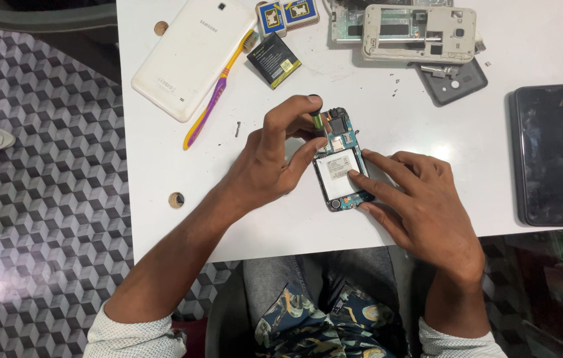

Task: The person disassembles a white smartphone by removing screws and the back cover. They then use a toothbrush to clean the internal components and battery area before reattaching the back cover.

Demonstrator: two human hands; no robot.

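Centrally on the white table (162,219) lies an opened phone body (341,162), back cover off, circuit board exposed. Right hand (420,205) spreads flat, fingertips pinning its lower edge. Left hand (275,156) pinches a small screwdriver (318,119) upright at the top corner. Risk: a slipping tip could gouge the board; the loose screw (237,128) nearby could roll away.

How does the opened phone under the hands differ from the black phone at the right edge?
The opened phone is small, its back off and circuit board showing; the black phone is larger, closed and glossy. The first is held by both hands, the second lies untouched. Both rest on the white table.
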